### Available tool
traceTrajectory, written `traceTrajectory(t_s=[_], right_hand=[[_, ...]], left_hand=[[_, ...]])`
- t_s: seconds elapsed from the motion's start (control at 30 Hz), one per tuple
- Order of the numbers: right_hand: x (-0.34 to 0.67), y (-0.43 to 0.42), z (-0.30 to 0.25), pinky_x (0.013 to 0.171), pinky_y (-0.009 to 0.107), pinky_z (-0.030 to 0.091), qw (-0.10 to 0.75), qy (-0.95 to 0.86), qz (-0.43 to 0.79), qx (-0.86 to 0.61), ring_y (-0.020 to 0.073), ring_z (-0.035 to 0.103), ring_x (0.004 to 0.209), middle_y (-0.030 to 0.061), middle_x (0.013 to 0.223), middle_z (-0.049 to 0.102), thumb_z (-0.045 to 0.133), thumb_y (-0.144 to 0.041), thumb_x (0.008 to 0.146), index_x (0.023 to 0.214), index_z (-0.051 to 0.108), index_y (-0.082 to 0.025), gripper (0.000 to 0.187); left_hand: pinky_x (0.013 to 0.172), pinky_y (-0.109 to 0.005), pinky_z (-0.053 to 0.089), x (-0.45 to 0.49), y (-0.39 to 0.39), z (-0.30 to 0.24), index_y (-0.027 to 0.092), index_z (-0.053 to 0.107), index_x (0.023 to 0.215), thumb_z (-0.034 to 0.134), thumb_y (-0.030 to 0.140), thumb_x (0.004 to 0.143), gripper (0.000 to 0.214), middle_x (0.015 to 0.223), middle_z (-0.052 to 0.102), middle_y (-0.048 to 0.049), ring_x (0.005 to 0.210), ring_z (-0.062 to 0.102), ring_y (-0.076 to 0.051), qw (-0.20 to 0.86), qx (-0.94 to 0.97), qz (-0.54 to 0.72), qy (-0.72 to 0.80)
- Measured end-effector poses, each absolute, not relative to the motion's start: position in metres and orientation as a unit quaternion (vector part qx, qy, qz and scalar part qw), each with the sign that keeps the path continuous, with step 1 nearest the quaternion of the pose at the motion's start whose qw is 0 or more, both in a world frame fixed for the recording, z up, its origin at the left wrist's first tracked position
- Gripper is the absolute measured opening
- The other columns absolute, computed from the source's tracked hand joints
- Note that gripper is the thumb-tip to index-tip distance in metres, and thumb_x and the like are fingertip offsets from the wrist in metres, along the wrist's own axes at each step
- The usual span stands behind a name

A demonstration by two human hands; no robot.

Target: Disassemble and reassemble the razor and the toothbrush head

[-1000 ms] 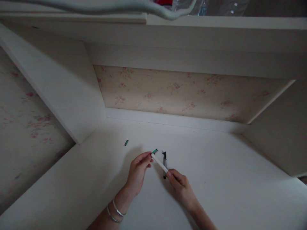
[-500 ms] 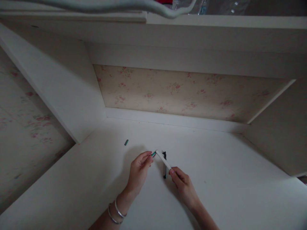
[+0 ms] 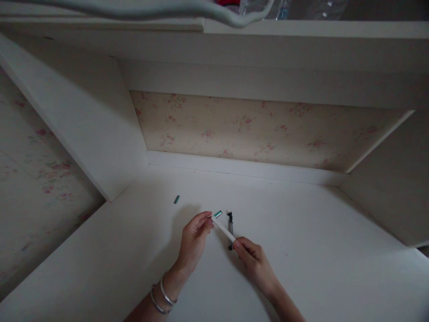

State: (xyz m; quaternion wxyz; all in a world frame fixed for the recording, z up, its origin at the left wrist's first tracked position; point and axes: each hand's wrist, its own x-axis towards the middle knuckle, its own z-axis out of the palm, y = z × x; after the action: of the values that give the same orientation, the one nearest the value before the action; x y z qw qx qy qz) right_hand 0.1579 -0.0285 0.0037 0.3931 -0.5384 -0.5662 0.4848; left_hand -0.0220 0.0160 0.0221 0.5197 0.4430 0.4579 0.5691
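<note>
My right hand (image 3: 254,258) is closed around the lower end of a slim white stick (image 3: 224,229), which looks like a razor handle. The stick slants up to the left, its tip at the fingertips of my left hand (image 3: 195,237). Those fingers are pinched together at a small green-and-black strip (image 3: 218,214) resembling a razor head; it pokes out past the stick's tip. Just right of the stick lies a thin black piece (image 3: 230,219) with wider ends, partly covered by my right hand and the stick. A similar green-and-black strip (image 3: 176,199) rests farther left on the white tabletop (image 3: 301,232).
White side panels (image 3: 80,120) flank the tabletop, with flowered wallpaper (image 3: 241,127) at the back. Overhead runs a shelf (image 3: 301,29) holding clear plastic items (image 3: 284,10), and a pale cable (image 3: 150,10) hangs across the top.
The white stick's tip has moved left and slightly down, from the strip's outer end to my left fingertips. My right hand has shifted a little left; my left hand stays put.
</note>
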Motion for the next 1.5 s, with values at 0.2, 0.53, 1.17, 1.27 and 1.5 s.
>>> traceTrajectory(t_s=[0.2, 0.53, 1.17, 1.27, 1.5], right_hand=[[0.1588, -0.0296, 0.0009, 0.046, 0.024, 0.019, 0.409, -0.564, 0.457, -0.553, 0.0101, 0.026, 0.052, -0.0055, 0.057, 0.028, 0.044, -0.054, 0.087, 0.075, 0.057, -0.017, 0.041], [0.1560, -0.0283, 0.0029, 0.048, 0.025, 0.020, 0.400, -0.561, 0.427, -0.586, 0.0108, 0.028, 0.052, -0.0048, 0.056, 0.029, 0.045, -0.055, 0.086, 0.070, 0.058, -0.017, 0.044], [0.1544, -0.0297, 0.0061, 0.048, 0.024, 0.020, 0.407, -0.573, 0.396, -0.591, 0.0109, 0.029, 0.053, -0.0043, 0.055, 0.030, 0.047, -0.053, 0.086, 0.063, 0.054, -0.017, 0.043], [0.1545, -0.0298, 0.0063, 0.047, 0.024, 0.019, 0.386, -0.581, 0.406, -0.590, 0.0106, 0.028, 0.052, -0.0046, 0.054, 0.029, 0.047, -0.052, 0.086, 0.065, 0.057, -0.017, 0.042], [0.1549, -0.0297, 0.0051, 0.047, 0.024, 0.020, 0.399, -0.581, 0.395, -0.589, 0.0105, 0.029, 0.051, -0.0045, 0.054, 0.031, 0.047, -0.051, 0.086, 0.065, 0.057, -0.017, 0.042]], left_hand=[[0.065, -0.027, 0.045, -0.0206, 0.0149, 0.0250, 0.016, 0.068, 0.096, 0.068, 0.036, 0.074, 0.030, 0.085, 0.072, -0.0083, 0.073, 0.063, -0.018, 0.518, 0.444, 0.570, 0.458], [0.065, -0.027, 0.046, -0.0193, 0.0150, 0.0246, 0.016, 0.070, 0.092, 0.067, 0.036, 0.075, 0.026, 0.080, 0.072, -0.0078, 0.072, 0.064, -0.018, 0.511, 0.454, 0.565, 0.462], [0.065, -0.026, 0.046, -0.0217, 0.0168, 0.0198, 0.017, 0.069, 0.091, 0.065, 0.034, 0.077, 0.023, 0.079, 0.072, -0.0069, 0.073, 0.064, -0.017, 0.502, 0.463, 0.565, 0.464], [0.065, -0.026, 0.046, -0.0223, 0.0164, 0.0204, 0.016, 0.069, 0.091, 0.065, 0.034, 0.078, 0.022, 0.079, 0.072, -0.0069, 0.074, 0.064, -0.017, 0.502, 0.464, 0.561, 0.467], [0.066, -0.026, 0.045, -0.0224, 0.0163, 0.0202, 0.016, 0.069, 0.091, 0.065, 0.035, 0.076, 0.024, 0.081, 0.072, -0.0074, 0.074, 0.064, -0.017, 0.512, 0.452, 0.567, 0.461]])
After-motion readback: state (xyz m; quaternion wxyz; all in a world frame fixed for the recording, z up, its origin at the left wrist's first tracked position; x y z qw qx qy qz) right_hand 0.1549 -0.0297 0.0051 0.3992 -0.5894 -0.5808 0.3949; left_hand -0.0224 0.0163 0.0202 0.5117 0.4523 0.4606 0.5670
